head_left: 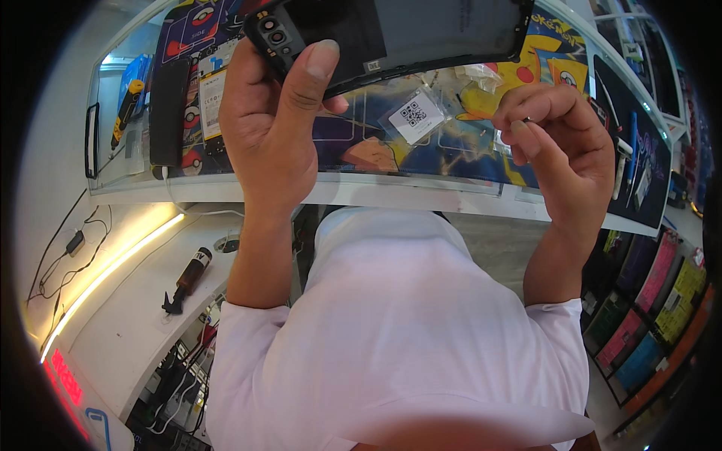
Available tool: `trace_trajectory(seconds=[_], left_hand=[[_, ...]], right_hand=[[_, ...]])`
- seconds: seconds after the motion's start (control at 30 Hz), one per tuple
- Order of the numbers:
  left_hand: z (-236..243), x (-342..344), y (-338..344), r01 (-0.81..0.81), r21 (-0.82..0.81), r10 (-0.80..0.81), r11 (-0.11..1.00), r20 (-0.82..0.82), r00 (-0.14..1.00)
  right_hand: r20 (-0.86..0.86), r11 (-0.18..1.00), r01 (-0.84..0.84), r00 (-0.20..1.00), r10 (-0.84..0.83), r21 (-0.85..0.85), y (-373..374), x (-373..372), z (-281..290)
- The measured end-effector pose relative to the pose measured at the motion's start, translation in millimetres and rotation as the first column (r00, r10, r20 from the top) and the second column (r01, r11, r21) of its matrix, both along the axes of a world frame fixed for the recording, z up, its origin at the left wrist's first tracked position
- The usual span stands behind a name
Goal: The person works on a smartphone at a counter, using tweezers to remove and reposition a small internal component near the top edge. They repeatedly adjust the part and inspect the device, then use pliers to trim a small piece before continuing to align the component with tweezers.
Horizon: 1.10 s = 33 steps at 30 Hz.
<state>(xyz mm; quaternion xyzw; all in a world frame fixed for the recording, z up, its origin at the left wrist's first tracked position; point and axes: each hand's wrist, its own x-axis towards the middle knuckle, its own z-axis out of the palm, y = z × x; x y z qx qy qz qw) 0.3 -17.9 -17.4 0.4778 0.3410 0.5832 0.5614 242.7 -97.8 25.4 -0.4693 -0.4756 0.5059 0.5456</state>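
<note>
Over the mat, our left hand pinches a likely slick phone cover, best edge-held; our right hand, a tiny part

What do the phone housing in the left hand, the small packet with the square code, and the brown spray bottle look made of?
Phone housing: probably dark plastic, semi-gloss from its soft sheen; glass or metal parts are possible.
Packet: likely thin, clear plastic film, given its shiny, see-through edges.
Spray bottle: smooth amber-brown plastic or glass; the look leaves it open.
</note>
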Motion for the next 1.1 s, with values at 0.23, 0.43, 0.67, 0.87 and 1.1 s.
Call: trace_trajectory(seconds=[0.23, 0.43, 0.67, 0.87, 1.1], left_hand=[[-5.9, -8.6, 1.8, -0.061, 0.047, 0.065, 0.997, -0.072, 0.995], [-3.1, -11.1, 1.2, -0.091, 0.051, 0.095, 0.994, -0.07, 0.993], [2.9, -12.5, -1.8, -0.127, 0.081, 0.136, 0.989, -0.112, 0.984], [6.5, -11.9, -4.5, -0.123, 0.061, 0.131, 0.991, -0.132, 0.983], [2.7, -14.0, -7.0, -0.095, 0.072, 0.102, 0.993, -0.105, 0.989]], right_hand=[[0.074, 0.997, -0.069, 0.995, 0.07, -0.017, 10.5, -26.2, -13.3], [0.286, 0.988, 0.035, 0.955, -0.077, 0.149, 11.7, -41.3, -11.5], [0.61, 0.935, -0.067, 0.773, -0.173, 0.349, 20.0, -41.6, 7.4], [0.663, 0.916, -0.116, 0.725, -0.186, 0.383, 23.6, -42.5, 13.4], [0.776, 0.889, -0.208, 0.592, -0.218, 0.409, 28.8, -50.4, 26.3]])
